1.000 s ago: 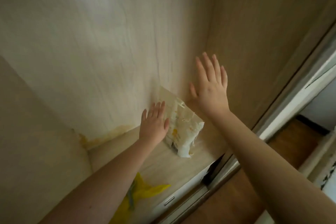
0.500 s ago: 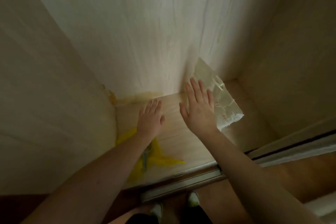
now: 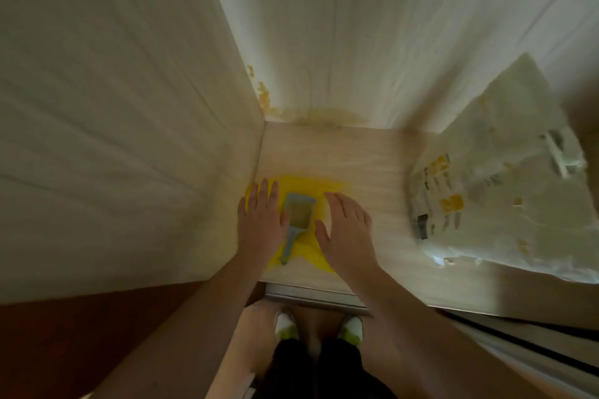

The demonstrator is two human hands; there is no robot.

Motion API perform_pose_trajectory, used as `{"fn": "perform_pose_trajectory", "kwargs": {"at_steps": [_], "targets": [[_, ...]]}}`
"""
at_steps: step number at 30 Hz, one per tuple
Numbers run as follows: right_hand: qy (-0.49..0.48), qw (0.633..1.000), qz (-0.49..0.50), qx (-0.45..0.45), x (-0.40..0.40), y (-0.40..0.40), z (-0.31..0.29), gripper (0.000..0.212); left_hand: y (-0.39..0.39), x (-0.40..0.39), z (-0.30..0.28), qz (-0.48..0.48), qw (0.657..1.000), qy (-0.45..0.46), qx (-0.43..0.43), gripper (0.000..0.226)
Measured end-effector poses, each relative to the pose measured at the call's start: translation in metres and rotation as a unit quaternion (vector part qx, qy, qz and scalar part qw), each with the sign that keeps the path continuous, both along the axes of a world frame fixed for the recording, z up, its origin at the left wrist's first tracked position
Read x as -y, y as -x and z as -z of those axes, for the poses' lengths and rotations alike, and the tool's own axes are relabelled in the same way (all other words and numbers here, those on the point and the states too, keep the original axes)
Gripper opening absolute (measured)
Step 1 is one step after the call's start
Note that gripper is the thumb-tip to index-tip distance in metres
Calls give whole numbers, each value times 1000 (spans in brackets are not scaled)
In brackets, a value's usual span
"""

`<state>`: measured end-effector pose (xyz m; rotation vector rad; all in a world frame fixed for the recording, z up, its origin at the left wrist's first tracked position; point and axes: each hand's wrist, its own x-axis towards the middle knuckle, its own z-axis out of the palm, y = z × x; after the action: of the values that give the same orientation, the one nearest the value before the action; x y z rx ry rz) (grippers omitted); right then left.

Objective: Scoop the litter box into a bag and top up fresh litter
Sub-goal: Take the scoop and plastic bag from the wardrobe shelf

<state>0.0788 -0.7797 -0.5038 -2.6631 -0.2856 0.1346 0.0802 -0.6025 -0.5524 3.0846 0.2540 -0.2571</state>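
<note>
Down on the pale wood shelf (image 3: 356, 155), near its front left corner: one grey-blue scoop (image 3: 296, 219), flat head toward the back wall, short handle toward the front edge, lying on one bright yellow bag (image 3: 308, 185) spread flat. Blurred, so no finer detail of the head. Left hand (image 3: 262, 223) just left of the scoop, fingers straight and together, palm down over the bag's edge, gripping nothing. Right hand (image 3: 345, 230) just right of the scoop, fingers relaxed and slightly spread, thumb out toward the handle, gripping nothing; touching or just above the bag, impossible to tell. One large white litter sack (image 3: 492, 197) with yellow and grey print, leaning at the right, well apart from both hands. Two white shoes (image 3: 287, 324) below, on the floor.
</note>
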Motion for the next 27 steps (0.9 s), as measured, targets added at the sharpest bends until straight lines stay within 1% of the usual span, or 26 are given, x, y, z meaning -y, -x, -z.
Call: {"fn": "perform_pose_trajectory", "kwargs": {"at_steps": [5, 8, 11, 13, 16, 17, 19, 21, 23, 25, 27], "targets": [[-15, 988, -4, -157, -47, 0, 86, 34, 17, -19, 66, -38, 998, 2, -54, 71], [-36, 973, 20, -228, -68, -1, 132, 23, 23, -25, 99, -82, 994, 11, -75, 77], [-5, 958, 68, -279, -84, -1, 170, 31, 26, -27, 121, -152, 984, 48, -82, 83], [19, 945, 110, -309, -90, 0, 187, 39, 28, -26, 129, -202, 972, 92, -73, 88], [41, 932, 166, -319, -96, 0, 200, 48, 30, -22, 135, -265, 949, 159, -57, 93], [41, 931, 175, -316, -96, -1, 202, 50, 29, -20, 136, -296, 934, 192, -53, 94], [44, 933, 163, -317, -97, -2, 207, 48, 25, -19, 138, -346, 904, 248, -41, 97], [42, 936, 149, -315, -95, -4, 208, 46, 22, -19, 139, -363, 894, 258, -55, 96], [33, 941, 141, -306, -90, -4, 208, 45, 21, -21, 140, -377, 890, 245, -81, 95], [21, 942, 139, -305, -82, -7, 205, 40, 19, -21, 141, -391, 880, 249, -104, 83], [-13, 938, 151, -311, -71, -9, 202, 31, 18, -20, 138, -388, 865, 297, -116, 57]]}}
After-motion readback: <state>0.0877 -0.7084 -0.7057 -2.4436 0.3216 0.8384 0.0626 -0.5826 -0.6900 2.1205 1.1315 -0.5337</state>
